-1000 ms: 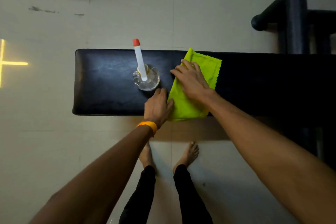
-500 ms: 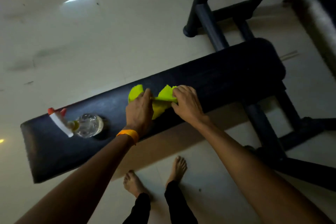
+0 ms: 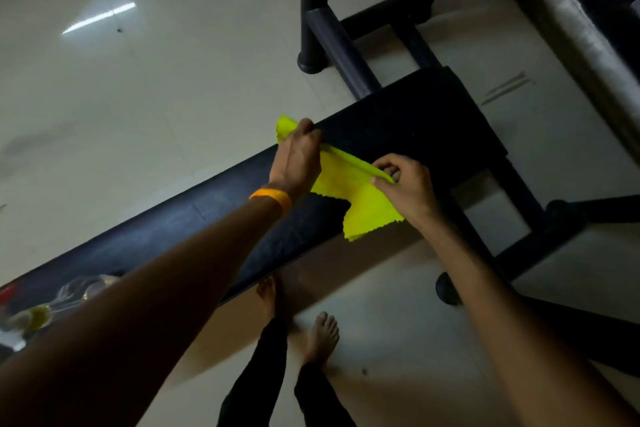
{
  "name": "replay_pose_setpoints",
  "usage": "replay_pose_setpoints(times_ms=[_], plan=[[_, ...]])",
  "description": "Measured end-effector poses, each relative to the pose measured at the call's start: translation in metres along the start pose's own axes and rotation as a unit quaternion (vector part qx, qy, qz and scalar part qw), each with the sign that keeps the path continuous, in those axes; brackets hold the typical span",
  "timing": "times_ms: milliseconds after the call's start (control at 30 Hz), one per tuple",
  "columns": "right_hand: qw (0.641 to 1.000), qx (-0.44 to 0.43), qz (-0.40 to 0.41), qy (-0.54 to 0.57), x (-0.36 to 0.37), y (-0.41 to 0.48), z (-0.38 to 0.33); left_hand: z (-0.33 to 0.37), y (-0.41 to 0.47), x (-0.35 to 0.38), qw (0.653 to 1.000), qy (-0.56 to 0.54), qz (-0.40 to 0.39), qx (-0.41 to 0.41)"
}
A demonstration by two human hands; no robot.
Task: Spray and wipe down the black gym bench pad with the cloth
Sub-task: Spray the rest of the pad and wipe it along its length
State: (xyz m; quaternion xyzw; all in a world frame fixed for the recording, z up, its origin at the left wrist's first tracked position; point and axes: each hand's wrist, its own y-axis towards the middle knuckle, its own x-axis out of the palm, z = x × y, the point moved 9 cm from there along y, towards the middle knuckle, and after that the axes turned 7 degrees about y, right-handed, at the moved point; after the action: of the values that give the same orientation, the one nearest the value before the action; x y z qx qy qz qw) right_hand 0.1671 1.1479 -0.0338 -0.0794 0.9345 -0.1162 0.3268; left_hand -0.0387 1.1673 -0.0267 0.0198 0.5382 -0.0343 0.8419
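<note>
Now: both hands stretch the cloth over the bench pad

Underfoot, a pale glossy tiled floor [image 3: 156, 107] carries a streak of reflected light at upper left. Across it, from lower left to upper right, slants the long black padded gym bench pad [image 3: 408, 121]. At its far-left end a clear plastic spray bottle with a red-tipped nozzle [image 3: 38, 308] sits blurred, partly hidden behind the left forearm. An orange wristband [image 3: 272, 198] circles that wrist. The left hand [image 3: 298, 156] pinches one corner of the bright yellow-green microfibre cloth [image 3: 356, 194] at the pad's far edge; the right hand [image 3: 405, 187] is closed on the opposite edge, so the fabric hangs taut between them, its loose flap draping over the near edge. Dark steel frame tubes [image 3: 332, 35] and a grey metal bar [image 3: 568, 24] stand at upper right. Half a second ago the hands were close together with the cloth bunched; now they are apart and nearer the pad's right end.
</note>
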Motion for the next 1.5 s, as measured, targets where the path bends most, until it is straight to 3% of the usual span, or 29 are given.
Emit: replay_pose_setpoints(times_ms=[133,200,300,400,467,600,700,800,933,1000,1067,1133,1167,1233,1300,1333,1433,1500], plan=[[0.991,-0.041,0.122,-0.046,-0.036,0.014,0.002,0.028,0.060,0.025,0.997,-0.073,0.010,0.023],[0.984,-0.080,0.139,-0.075,-0.029,0.016,-0.005,0.031,0.080,0.037,0.996,-0.084,0.003,0.038],[0.987,-0.087,0.048,-0.126,0.025,0.026,0.005,0.011,0.089,0.075,0.995,-0.087,-0.043,0.013],[0.989,-0.015,-0.063,-0.136,0.081,0.035,0.037,-0.025,0.073,0.121,0.993,-0.027,-0.108,-0.035],[0.990,-0.005,-0.023,-0.140,0.087,0.041,0.043,-0.043,0.057,0.140,0.989,0.010,-0.136,-0.048],[0.981,-0.032,0.085,-0.171,0.082,0.079,0.049,-0.051,0.045,0.156,0.993,0.078,-0.092,0.021],[0.949,-0.055,0.074,-0.302,0.097,0.118,0.058,-0.055,0.045,0.163,0.990,0.118,-0.075,0.032],[0.927,-0.088,0.057,-0.361,0.091,0.145,0.072,-0.055,0.043,0.165,0.989,0.126,-0.067,0.038],[0.930,0.046,0.182,-0.316,0.069,0.137,0.080,-0.057,0.044,0.165,0.989,0.134,-0.060,0.028],[0.937,0.020,0.137,-0.322,0.105,0.107,0.065,-0.056,0.044,0.164,0.989,0.134,-0.055,0.030],[0.931,-0.103,0.018,-0.349,0.126,0.092,0.056,-0.055,0.046,0.164,0.989,0.131,-0.055,0.036],[0.912,-0.178,-0.023,-0.368,0.101,0.118,0.069,-0.055,0.044,0.163,0.989,0.135,-0.054,0.031],[0.909,-0.166,-0.003,-0.381,0.081,0.140,0.079,-0.055,0.044,0.164,0.988,0.143,-0.055,0.030],[0.925,-0.059,0.096,-0.362,0.036,0.178,0.096,-0.055,0.044,0.165,0.987,0.149,-0.056,0.026],[0.927,0.032,0.178,-0.329,0.041,0.169,0.091,-0.054,0.044,0.164,0.987,0.149,-0.053,0.025],[0.929,0.037,0.179,-0.322,0.061,0.151,0.083,-0.053,0.044,0.164,0.987,0.149,-0.053,0.026],[0.930,-0.101,0.047,-0.350,0.118,0.097,0.060,-0.054,0.044,0.163,0.989,0.135,-0.043,0.034],[0.907,-0.212,-0.031,-0.363,0.110,0.109,0.063,-0.054,0.043,0.163,0.989,0.136,-0.040,0.034]])
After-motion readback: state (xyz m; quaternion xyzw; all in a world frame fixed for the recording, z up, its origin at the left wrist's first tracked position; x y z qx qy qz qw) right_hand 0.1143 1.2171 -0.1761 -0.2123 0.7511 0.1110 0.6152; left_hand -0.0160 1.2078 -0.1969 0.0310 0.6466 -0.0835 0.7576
